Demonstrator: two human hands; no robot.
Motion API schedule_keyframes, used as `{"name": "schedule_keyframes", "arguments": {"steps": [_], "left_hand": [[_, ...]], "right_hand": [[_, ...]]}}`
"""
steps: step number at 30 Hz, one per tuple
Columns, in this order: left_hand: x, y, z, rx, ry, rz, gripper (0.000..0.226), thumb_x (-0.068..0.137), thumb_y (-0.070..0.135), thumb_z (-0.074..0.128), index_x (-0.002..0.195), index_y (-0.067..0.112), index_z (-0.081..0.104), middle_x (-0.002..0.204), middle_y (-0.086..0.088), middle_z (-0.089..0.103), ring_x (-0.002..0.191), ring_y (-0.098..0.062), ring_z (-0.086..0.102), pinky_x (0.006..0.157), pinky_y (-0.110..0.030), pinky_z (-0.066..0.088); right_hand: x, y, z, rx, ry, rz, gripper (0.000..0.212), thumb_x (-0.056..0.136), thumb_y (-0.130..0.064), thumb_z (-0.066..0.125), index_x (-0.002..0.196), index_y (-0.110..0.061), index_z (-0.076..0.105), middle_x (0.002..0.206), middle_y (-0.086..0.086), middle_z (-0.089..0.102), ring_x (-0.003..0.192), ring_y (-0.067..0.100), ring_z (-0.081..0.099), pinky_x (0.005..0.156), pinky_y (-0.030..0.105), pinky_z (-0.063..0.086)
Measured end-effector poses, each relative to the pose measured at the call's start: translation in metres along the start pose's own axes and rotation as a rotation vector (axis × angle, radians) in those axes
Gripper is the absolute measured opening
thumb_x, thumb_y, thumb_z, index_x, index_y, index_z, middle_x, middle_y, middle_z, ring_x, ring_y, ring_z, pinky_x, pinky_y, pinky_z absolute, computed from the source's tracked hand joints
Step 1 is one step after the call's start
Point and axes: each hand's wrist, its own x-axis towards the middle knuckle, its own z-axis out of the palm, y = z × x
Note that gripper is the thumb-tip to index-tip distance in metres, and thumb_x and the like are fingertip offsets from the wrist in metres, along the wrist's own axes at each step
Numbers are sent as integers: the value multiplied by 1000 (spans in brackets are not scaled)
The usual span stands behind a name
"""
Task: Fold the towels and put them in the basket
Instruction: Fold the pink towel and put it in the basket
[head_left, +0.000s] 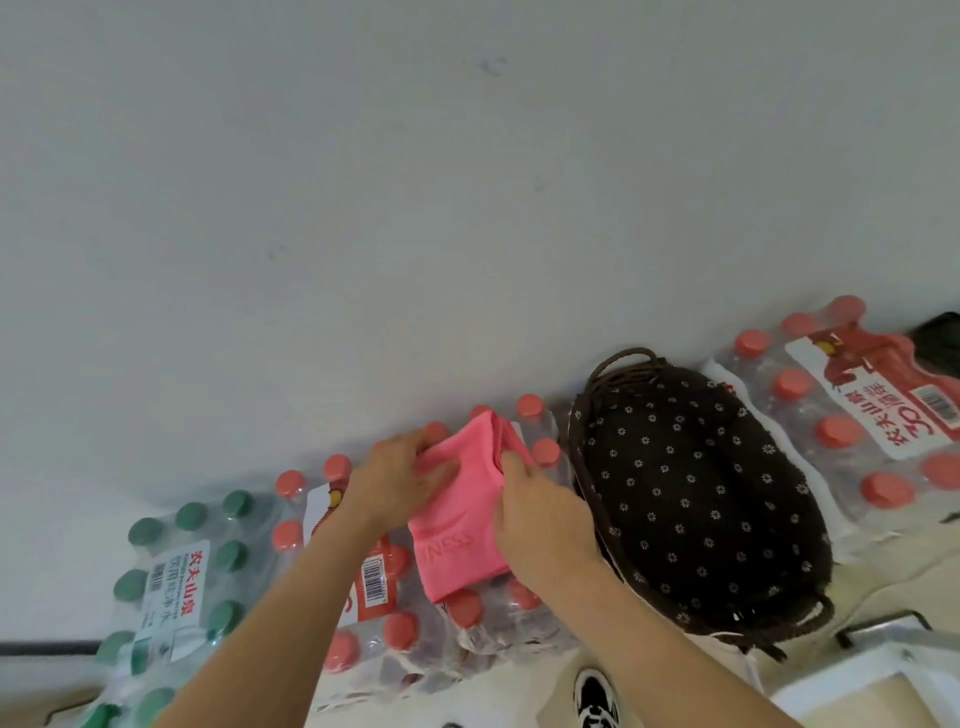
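A pink towel, folded into a narrow rectangle with faint lettering, lies on a shrink-wrapped pack of red-capped water bottles. My left hand rests on its far left part, fingers bent over the top edge. My right hand holds its right edge, thumb on top. Just to the right stands the dark brown oval basket with a flower-dotted lining and nothing visible inside it.
A pack of green-capped bottles stands at the left and another red-capped pack right of the basket. A pale wall fills the upper view. A black and white shoe and a white frame show at the bottom right.
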Motion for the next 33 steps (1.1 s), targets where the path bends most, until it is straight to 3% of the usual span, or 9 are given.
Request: {"name": "schedule_keyframes", "arguments": {"steps": [3,9,12,14,19,22,25,28,33], "left_hand": [[-14,-7,5,-56,39,-25,31,86,50,61,76,23,49,72,7,57,64,-14,55,51,-26,37],[-62,-13,20,-88,-36,-96,48,83,56,61,59,18,45,53,3,50,47,-12,44,51,-30,37],[-84,-12,30,-98,-80,-143,43,86,58,57,64,23,46,58,3,58,50,-12,57,57,-30,49],[-90,-10,33,-43,-47,-114,39,87,61,52,70,27,43,64,7,57,58,-11,58,60,-31,50],[-65,-5,31,-139,188,-16,30,93,50,49,109,25,52,78,11,60,68,-7,57,62,-26,45],[-47,2,38,-108,301,10,28,97,45,41,110,23,53,87,7,59,75,-10,55,64,-26,40],[-46,6,53,-105,301,32,33,98,46,32,121,26,45,98,5,57,85,-15,57,66,-32,46],[-50,5,58,-124,287,66,37,100,45,31,131,28,40,107,8,58,85,-11,56,63,-29,44],[-38,8,50,127,386,156,39,94,42,36,123,22,53,92,-1,47,83,-19,44,69,-31,43]], "right_hand": [[2,7,-2,-19,-8,13,30,96,-20,40,126,-20,38,111,1,62,94,27,67,69,37,48],[9,26,-15,-18,-144,-182,24,96,-35,47,114,-21,51,109,2,62,100,27,60,80,39,48],[12,26,-18,-107,-171,-242,27,95,-41,47,113,-21,49,110,1,62,99,25,61,78,38,46],[9,24,-15,-187,-94,-306,26,97,-42,42,110,-21,50,105,-1,64,93,23,62,74,37,45],[2,25,1,-291,66,-276,31,97,-45,42,89,-22,62,77,-2,68,66,18,63,59,33,41],[2,26,10,-288,129,-241,27,94,-43,47,83,-22,61,69,-3,65,58,17,61,55,33,41],[0,26,10,-258,168,-185,32,91,-47,40,89,-22,60,80,-3,61,66,18,59,56,33,42],[-1,28,9,-264,155,-125,28,88,-46,52,102,-23,62,100,2,57,79,20,56,58,35,47],[1,33,-9,-175,-39,-163,28,93,-43,49,111,-22,51,115,-1,47,95,18,51,73,35,50]]}}
